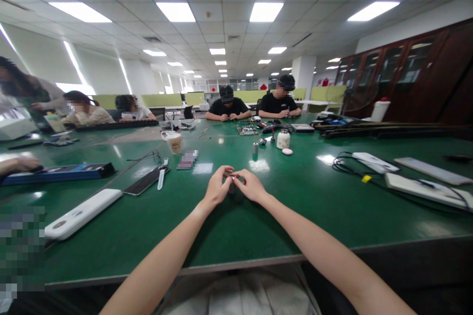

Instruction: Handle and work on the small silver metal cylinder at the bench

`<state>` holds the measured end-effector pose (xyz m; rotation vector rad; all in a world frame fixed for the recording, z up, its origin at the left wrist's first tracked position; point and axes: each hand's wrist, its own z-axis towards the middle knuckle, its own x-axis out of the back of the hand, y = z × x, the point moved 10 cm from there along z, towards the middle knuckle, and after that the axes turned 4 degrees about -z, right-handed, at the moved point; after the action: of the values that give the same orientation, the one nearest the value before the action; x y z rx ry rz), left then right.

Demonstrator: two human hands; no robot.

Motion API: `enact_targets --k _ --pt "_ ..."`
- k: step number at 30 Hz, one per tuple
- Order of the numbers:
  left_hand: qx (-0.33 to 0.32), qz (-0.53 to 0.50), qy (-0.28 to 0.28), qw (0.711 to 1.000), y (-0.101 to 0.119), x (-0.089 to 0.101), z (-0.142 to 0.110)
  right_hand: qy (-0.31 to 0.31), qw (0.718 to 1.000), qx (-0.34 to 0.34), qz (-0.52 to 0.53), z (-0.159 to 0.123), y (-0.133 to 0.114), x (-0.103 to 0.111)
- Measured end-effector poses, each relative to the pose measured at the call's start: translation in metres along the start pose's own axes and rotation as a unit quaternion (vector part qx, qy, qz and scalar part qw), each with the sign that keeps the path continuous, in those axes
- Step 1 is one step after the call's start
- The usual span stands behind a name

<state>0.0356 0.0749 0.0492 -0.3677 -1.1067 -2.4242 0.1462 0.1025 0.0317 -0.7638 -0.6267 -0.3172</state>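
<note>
My left hand (218, 186) and my right hand (249, 185) meet over the green table (236, 236) in front of me. Both are closed, their fingertips nearly touching. Between them shows a small dark grey cylinder (232, 189), mostly covered by the fingers; its exact kind cannot be made out. Farther ahead, a similar small metal cylinder (255, 148) stands upright. Close by it are a small dark metal part (262, 141) and a white patterned jar (283, 140), with a round pink lid (287, 152) lying in front.
Left of my hands lie a phone (187, 160), a white watch (162, 174), a black flat device (142, 182) and a long white device (83, 214). A paper cup (172, 141) stands beyond. On the right are cables (347, 167) and white devices (428, 190). Several people sit across the table.
</note>
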Motion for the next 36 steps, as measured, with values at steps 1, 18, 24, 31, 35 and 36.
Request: enact_targets --k 1,18,24,31,35,36 --pt "-0.004 0.001 -0.009 1.0 0.001 -0.002 0.0 0.008 1.0 -0.011 0.013 0.001 0.003 0.0" --pt "-0.01 0.1 -0.072 0.992 -0.005 -0.018 -0.006 0.084 0.984 -0.138 -0.072 0.004 0.054 0.027" --pt "-0.013 0.106 -0.071 0.992 -0.006 -0.019 -0.007 0.018 0.967 -0.181 -0.176 -0.004 0.078 0.023" --pt "-0.024 0.105 -0.065 0.992 -0.004 -0.017 -0.007 0.019 0.968 -0.171 -0.182 -0.004 0.078 0.02" --pt "-0.018 0.097 -0.066 0.993 -0.003 -0.016 -0.007 0.037 0.973 -0.169 -0.154 0.0 0.077 0.023" --pt "-0.013 0.093 -0.066 0.993 -0.003 -0.016 -0.007 0.047 0.976 -0.164 -0.132 0.001 0.075 0.023"
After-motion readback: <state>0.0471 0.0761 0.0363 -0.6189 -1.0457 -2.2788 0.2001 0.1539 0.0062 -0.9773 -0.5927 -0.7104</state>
